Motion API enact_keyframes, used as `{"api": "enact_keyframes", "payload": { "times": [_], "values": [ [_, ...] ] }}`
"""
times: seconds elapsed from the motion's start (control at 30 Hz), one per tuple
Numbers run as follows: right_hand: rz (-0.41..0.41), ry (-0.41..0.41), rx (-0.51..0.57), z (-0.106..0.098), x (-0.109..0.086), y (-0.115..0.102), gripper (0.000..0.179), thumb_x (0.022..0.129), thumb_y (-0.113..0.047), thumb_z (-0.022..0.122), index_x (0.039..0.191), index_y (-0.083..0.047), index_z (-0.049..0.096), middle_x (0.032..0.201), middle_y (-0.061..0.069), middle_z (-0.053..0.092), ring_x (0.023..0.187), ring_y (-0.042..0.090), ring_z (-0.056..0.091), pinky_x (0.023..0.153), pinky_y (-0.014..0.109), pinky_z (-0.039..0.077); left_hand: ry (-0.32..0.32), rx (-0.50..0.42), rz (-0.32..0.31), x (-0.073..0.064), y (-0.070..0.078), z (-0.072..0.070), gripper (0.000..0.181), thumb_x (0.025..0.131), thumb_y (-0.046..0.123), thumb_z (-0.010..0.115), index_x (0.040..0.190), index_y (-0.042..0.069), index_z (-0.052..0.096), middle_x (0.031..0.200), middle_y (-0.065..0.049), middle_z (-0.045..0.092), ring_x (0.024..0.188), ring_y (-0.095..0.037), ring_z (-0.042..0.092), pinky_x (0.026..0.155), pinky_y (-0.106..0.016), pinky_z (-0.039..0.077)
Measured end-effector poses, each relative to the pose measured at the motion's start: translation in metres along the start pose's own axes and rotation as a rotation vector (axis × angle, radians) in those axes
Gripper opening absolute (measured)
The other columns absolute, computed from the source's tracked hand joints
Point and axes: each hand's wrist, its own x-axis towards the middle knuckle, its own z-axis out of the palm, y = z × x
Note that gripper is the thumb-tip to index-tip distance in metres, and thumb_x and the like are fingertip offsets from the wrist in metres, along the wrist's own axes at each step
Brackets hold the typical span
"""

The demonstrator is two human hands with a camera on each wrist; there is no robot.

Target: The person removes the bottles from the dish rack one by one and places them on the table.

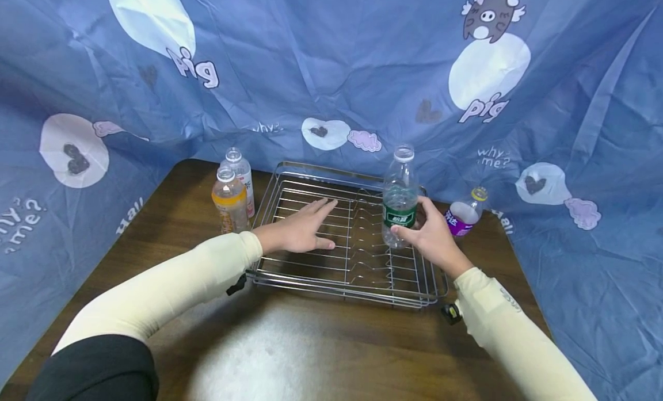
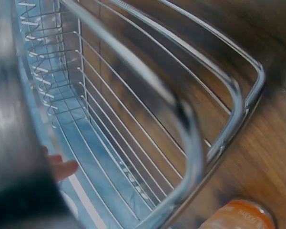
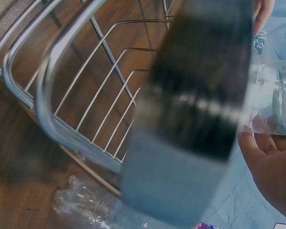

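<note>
A clear plastic bottle [image 1: 400,198] with a green label is held upright over the right part of a wire dish rack [image 1: 311,217]. My right hand [image 1: 435,234] grips its lower half from the right side, with the thumb in front. In the right wrist view, the fingers [image 3: 264,143] curl against the clear bottle [image 3: 271,102]. My left hand [image 1: 303,228] is over the rack's left half, its fingers stretched out and holding nothing. Only a few of its fingertips [image 2: 62,168] show in the left wrist view.
Left of the rack stand an orange-labelled bottle [image 1: 231,202] and a white-labelled bottle [image 1: 250,191] behind it. A purple-labelled bottle [image 1: 463,214] leans to the right of the rack. Blue patterned cloth [image 1: 331,73] hangs behind the brown table [image 1: 311,343].
</note>
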Motion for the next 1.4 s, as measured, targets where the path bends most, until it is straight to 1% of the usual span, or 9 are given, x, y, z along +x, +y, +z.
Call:
{"api": "enact_keyframes", "payload": {
  "times": [0.13,0.23,0.33,0.57,0.7,0.77,0.93,1.17,1.4],
  "values": [
    [0.022,0.005,0.062,-0.003,-0.002,0.002,0.074,0.081,-0.006,0.084,0.141,0.002,0.041,0.129,0.022,0.058,0.115,0.034,0.061,0.089,0.025,0.056,0.061,-0.058,0.022,-0.002,-0.003,-0.001,0.098,0.092,0.048,0.071,0.162,0.009,0.015,0.166,-0.019,0.015,0.15,-0.04,0.019,0.121,-0.053,0.021],
    [0.038,0.013,0.073,-0.006,-0.004,0.002,0.073,0.082,-0.005,0.083,0.142,0.001,0.04,0.132,0.021,0.056,0.12,0.034,0.058,0.096,0.031,0.054,0.083,-0.09,0.025,-0.004,-0.005,-0.002,0.097,0.092,0.046,0.071,0.162,0.009,0.015,0.165,-0.018,0.019,0.15,-0.037,0.022,0.121,-0.051,0.021],
    [0.052,0.026,0.081,-0.009,-0.006,0.002,0.075,0.083,-0.005,0.083,0.143,0.002,0.039,0.134,0.022,0.054,0.123,0.034,0.056,0.1,0.035,0.052,0.099,-0.117,0.018,-0.006,-0.009,-0.002,0.097,0.091,0.045,0.072,0.162,0.01,0.015,0.165,-0.017,0.021,0.149,-0.036,0.024,0.121,-0.049,0.022],
    [0.051,0.09,0.062,-0.015,-0.01,0.005,0.072,0.084,-0.008,0.083,0.141,0.003,0.04,0.13,0.022,0.057,0.121,0.034,0.058,0.103,0.041,0.05,0.118,-0.17,-0.026,-0.009,-0.013,-0.001,0.099,0.09,0.043,0.075,0.163,0.015,0.015,0.164,-0.016,0.024,0.146,-0.036,0.031,0.118,-0.052,0.028],
    [0.034,0.15,0.057,-0.02,-0.014,0.008,0.072,0.085,-0.009,0.082,0.142,0.002,0.039,0.133,0.02,0.056,0.126,0.032,0.054,0.108,0.041,0.045,0.117,-0.167,-0.029,-0.011,-0.014,-0.001,0.099,0.089,0.043,0.076,0.162,0.014,0.016,0.161,-0.017,0.029,0.143,-0.037,0.037,0.116,-0.053,0.033],
    [0.033,0.19,0.04,-0.022,-0.016,0.01,0.073,0.084,-0.008,0.082,0.142,0.002,0.04,0.133,0.019,0.055,0.126,0.031,0.054,0.109,0.041,0.044,0.112,-0.155,-0.031,-0.011,-0.015,-0.001,0.098,0.089,0.044,0.075,0.162,0.013,0.018,0.16,-0.018,0.03,0.142,-0.038,0.037,0.116,-0.054,0.032],
    [0.038,0.247,0.035,-0.027,-0.019,0.012,0.074,0.082,-0.005,0.082,0.143,0.002,0.04,0.132,0.019,0.055,0.123,0.025,0.054,0.107,0.037,0.046,0.106,-0.121,-0.056,-0.012,-0.017,-0.003,0.097,0.089,0.046,0.075,0.161,0.012,0.02,0.16,-0.02,0.03,0.145,-0.04,0.031,0.117,-0.055,0.028],
    [0.003,0.298,0.071,-0.029,-0.019,0.012,0.069,0.081,0.0,0.081,0.138,0.005,0.043,0.123,0.014,0.058,0.107,0.009,0.058,0.093,0.018,0.05,0.125,-0.076,-0.122,-0.013,-0.02,-0.005,0.097,0.087,0.048,0.076,0.161,0.016,0.022,0.159,-0.021,0.032,0.147,-0.04,0.029,0.115,-0.059,0.03],
    [0.014,0.351,0.076,-0.031,-0.026,0.015,0.069,0.08,0.001,0.082,0.138,0.003,0.045,0.118,0.006,0.059,0.105,0.007,0.058,0.087,0.015,0.049,0.118,-0.084,-0.11,-0.015,-0.023,-0.002,0.097,0.087,0.048,0.076,0.16,0.013,0.023,0.159,-0.02,0.034,0.145,-0.041,0.032,0.115,-0.059,0.03]
  ]
}}
